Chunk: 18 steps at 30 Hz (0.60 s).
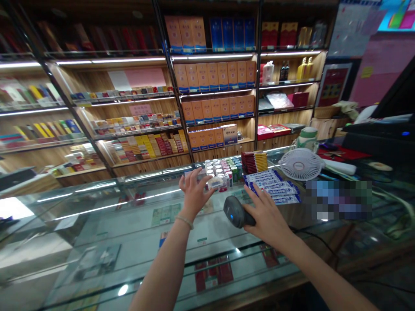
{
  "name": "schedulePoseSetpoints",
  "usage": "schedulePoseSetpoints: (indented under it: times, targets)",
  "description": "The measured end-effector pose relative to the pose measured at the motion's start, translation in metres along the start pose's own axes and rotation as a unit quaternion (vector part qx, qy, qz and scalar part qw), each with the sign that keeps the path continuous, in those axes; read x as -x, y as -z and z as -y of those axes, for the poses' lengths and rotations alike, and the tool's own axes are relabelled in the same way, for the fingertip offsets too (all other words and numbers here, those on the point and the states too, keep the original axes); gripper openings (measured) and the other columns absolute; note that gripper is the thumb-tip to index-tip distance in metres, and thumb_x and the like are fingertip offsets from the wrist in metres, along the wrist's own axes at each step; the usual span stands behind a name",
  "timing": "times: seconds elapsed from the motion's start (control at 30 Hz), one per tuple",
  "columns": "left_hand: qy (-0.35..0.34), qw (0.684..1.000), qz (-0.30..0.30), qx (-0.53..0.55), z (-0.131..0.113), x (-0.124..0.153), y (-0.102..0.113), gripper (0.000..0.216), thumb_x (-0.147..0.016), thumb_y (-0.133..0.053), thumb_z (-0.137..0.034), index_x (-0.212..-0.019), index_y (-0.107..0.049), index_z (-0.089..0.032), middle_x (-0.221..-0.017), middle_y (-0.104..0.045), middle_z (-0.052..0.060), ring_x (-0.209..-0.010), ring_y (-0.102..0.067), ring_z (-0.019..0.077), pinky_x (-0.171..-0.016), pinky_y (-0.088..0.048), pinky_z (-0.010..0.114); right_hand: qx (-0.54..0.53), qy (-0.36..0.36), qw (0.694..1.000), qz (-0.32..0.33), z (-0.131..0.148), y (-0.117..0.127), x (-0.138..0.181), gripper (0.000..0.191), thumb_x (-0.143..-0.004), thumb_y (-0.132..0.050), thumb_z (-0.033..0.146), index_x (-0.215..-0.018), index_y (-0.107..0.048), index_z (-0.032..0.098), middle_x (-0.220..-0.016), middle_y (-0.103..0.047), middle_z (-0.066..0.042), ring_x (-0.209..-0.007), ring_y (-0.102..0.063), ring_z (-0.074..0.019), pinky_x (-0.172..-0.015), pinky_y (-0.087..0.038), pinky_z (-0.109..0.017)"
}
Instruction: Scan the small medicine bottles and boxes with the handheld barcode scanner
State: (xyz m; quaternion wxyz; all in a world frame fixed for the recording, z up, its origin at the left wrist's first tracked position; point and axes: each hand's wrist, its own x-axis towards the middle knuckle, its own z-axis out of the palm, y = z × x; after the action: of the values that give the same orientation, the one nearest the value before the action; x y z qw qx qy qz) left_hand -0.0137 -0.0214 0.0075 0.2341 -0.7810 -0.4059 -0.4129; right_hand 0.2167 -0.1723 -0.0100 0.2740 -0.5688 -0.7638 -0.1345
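My right hand (269,216) holds a dark grey barcode scanner (236,212) by its handle, above the glass counter (136,242). The scanner has a small blue light, and its head points left. My left hand (194,192) is raised over the counter with its fingers spread, a beaded band at its wrist. Just right of its thumb and forefinger is a small pale pack (214,182); whether they touch it I cannot tell. Behind lie rows of small round-topped containers (218,166). Blue-and-white packets (275,185) are fanned out beyond my right hand.
A stack of red and yellow packs (254,162) stands at the counter's back. To its right are a white fan (301,164) and a green-and-white jug (308,137). A black cable (319,246) runs along the right. Shelves with orange boxes (212,75) line the wall.
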Motion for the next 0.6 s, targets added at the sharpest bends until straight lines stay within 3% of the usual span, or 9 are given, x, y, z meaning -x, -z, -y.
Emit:
schedulePoseSetpoints:
  times: [0.2,0.6]
  targets:
    - [-0.003,1.000,-0.004,-0.002,0.0011,0.0000,-0.0016,0.041,-0.075,-0.081,-0.044,-0.114,-0.071,-0.035,-0.144,-0.053,0.010,-0.133,-0.046,0.0322,-0.117,-0.015,0.055,-0.005,0.008,1.000,0.016,-0.0030,-0.0086,0.0005,0.041,-0.071,-0.081,0.036,-0.109,-0.071,0.022,-0.161,-0.036,-0.014,-0.152,-0.019,-0.0403,-0.119,-0.020,-0.065]
    - [-0.006,1.000,0.005,-0.006,0.0012,0.0007,-0.0028,0.041,-0.077,-0.080,-0.046,-0.115,-0.071,-0.034,-0.144,-0.053,0.009,-0.132,-0.046,0.0326,-0.117,-0.014,0.055,-0.064,0.008,0.987,0.148,-0.0076,-0.0030,-0.0053,0.049,-0.081,-0.070,0.051,-0.123,-0.067,0.024,-0.167,-0.021,-0.013,-0.155,-0.005,-0.0375,-0.122,-0.004,-0.063]
